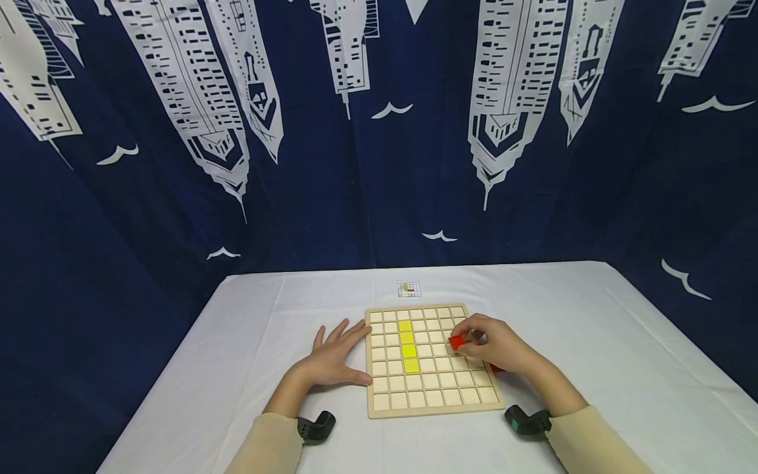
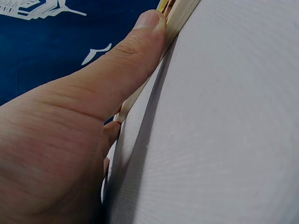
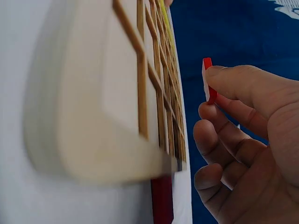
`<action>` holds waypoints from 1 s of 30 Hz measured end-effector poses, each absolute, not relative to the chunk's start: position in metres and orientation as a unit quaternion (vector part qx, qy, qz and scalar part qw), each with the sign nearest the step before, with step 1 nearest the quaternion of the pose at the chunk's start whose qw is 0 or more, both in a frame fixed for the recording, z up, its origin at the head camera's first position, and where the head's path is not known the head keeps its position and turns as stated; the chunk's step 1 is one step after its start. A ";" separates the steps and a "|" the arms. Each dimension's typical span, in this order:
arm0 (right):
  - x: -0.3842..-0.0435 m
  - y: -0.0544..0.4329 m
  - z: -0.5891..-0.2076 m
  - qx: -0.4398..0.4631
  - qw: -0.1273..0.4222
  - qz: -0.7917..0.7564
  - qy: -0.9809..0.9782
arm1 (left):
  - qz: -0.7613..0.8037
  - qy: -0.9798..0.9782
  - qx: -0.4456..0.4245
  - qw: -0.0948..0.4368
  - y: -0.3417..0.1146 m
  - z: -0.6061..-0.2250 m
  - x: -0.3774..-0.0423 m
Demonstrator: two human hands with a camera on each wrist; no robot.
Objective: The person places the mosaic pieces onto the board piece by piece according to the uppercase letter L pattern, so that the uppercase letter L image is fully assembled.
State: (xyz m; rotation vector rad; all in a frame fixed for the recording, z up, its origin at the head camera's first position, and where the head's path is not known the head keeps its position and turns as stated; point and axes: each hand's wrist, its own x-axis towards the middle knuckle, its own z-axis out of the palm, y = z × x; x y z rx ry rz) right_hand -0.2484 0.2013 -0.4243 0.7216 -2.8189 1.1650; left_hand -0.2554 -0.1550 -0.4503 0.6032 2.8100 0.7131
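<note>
A wooden grid board [image 1: 435,411] with pale square cells lies on the white table. Several yellow tiles [image 1: 408,351] form one column in its left half. My left hand [image 1: 331,361] touches the board's left edge with spread fingers, and its thumb [image 2: 135,51] presses the wooden rim in the left wrist view. Between thumb and fingertips my right hand [image 1: 494,342] pinches a red square tile [image 1: 456,342], held above the board's right side. In the right wrist view that red tile [image 3: 208,81] stands on edge, apart from the board.
More red [image 1: 496,368] shows beside the board's right edge, partly hidden under the right hand. Behind the board lies a small printed grid card [image 1: 409,288]. A dark blue curtain [image 1: 379,184] with white buildings hangs past the table's far edge [image 1: 331,271].
</note>
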 end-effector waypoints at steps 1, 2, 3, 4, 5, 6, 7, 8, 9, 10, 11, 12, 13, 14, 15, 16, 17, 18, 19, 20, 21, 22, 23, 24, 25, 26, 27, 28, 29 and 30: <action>-0.248 0.199 -0.424 0.233 0.000 0.375 -0.897 | 0.239 0.945 0.203 0.090 -0.155 -0.451 -0.255; -0.247 0.198 -0.424 0.237 -0.003 0.378 -0.895 | 0.239 0.945 0.204 0.089 -0.155 -0.451 -0.256; -0.246 0.196 -0.425 0.240 -0.007 0.379 -0.894 | 0.236 0.946 0.204 0.090 -0.155 -0.451 -0.256; -0.245 0.194 -0.425 0.243 -0.009 0.379 -0.893 | 0.236 0.946 0.205 0.089 -0.155 -0.451 -0.256; -0.244 0.192 -0.426 0.246 -0.010 0.378 -0.893 | 0.236 0.946 0.205 0.089 -0.155 -0.451 -0.256; -0.244 0.191 -0.427 0.250 -0.010 0.375 -0.893 | 0.238 0.945 0.205 0.089 -0.155 -0.451 -0.256; -0.243 0.189 -0.427 0.254 -0.010 0.374 -0.892 | 0.239 0.945 0.205 0.089 -0.155 -0.451 -0.256; -0.243 0.188 -0.428 0.257 -0.008 0.372 -0.892 | 0.242 0.944 0.204 0.090 -0.155 -0.451 -0.256; -0.243 0.187 -0.429 0.259 -0.007 0.371 -0.892 | 0.244 0.944 0.203 0.090 -0.155 -0.451 -0.256; -0.243 0.186 -0.429 0.262 -0.007 0.371 -0.891 | 0.248 0.943 0.203 0.089 -0.155 -0.450 -0.256; -0.242 0.185 -0.430 0.264 -0.006 0.371 -0.891 | 0.251 0.942 0.203 0.088 -0.155 -0.450 -0.256; -0.242 0.183 -0.430 0.266 -0.006 0.371 -0.890 | 0.254 0.941 0.203 0.088 -0.155 -0.450 -0.255; -0.242 0.182 -0.430 0.268 -0.006 0.371 -0.889 | 0.256 0.941 0.203 0.089 -0.155 -0.450 -0.255; -0.241 0.181 -0.431 0.270 -0.006 0.370 -0.889 | 0.257 0.941 0.203 0.089 -0.155 -0.450 -0.255; -0.240 0.180 -0.431 0.272 -0.006 0.368 -0.889 | 0.257 0.941 0.203 0.088 -0.155 -0.449 -0.255; -0.240 0.179 -0.431 0.275 -0.007 0.366 -0.889 | 0.256 0.941 0.204 0.089 -0.156 -0.449 -0.255; -0.239 0.177 -0.431 0.276 -0.007 0.363 -0.890 | 0.256 0.941 0.204 0.088 -0.156 -0.449 -0.255; -0.239 0.176 -0.431 0.279 -0.007 0.361 -0.890 | 0.255 0.941 0.205 0.089 -0.156 -0.449 -0.255; -0.238 0.175 -0.431 0.281 -0.009 0.361 -0.889 | 0.255 0.941 0.206 0.088 -0.156 -0.449 -0.255; -0.237 0.174 -0.431 0.283 -0.011 0.360 -0.889 | 0.254 0.941 0.206 0.088 -0.156 -0.449 -0.255; -0.237 0.172 -0.431 0.287 -0.011 0.359 -0.888 | 0.255 0.941 0.206 0.087 -0.156 -0.449 -0.255; -0.237 0.171 -0.432 0.289 -0.010 0.358 -0.888 | 0.254 0.941 0.206 0.088 -0.156 -0.449 -0.255; -0.236 0.170 -0.432 0.292 -0.010 0.358 -0.887 | 0.255 0.941 0.207 0.087 -0.156 -0.449 -0.255; -0.236 0.169 -0.432 0.294 -0.011 0.358 -0.886 | 0.254 0.941 0.207 0.087 -0.156 -0.449 -0.255; -0.236 0.168 -0.433 0.295 -0.012 0.358 -0.886 | 0.253 0.941 0.206 0.086 -0.156 -0.450 -0.255; -0.236 0.167 -0.433 0.296 -0.011 0.357 -0.886 | 0.252 0.942 0.206 0.086 -0.156 -0.449 -0.255; -0.235 0.166 -0.433 0.296 -0.010 0.356 -0.886 | 0.251 0.942 0.206 0.086 -0.155 -0.449 -0.255; -0.235 0.165 -0.433 0.296 -0.009 0.354 -0.887 | 0.250 0.942 0.206 0.086 -0.155 -0.449 -0.255; -0.235 0.165 -0.433 0.295 -0.008 0.353 -0.888 | 0.250 0.942 0.206 0.085 -0.155 -0.450 -0.256; -0.235 0.165 -0.433 0.293 -0.007 0.352 -0.889 | 0.248 0.943 0.206 0.085 -0.155 -0.450 -0.256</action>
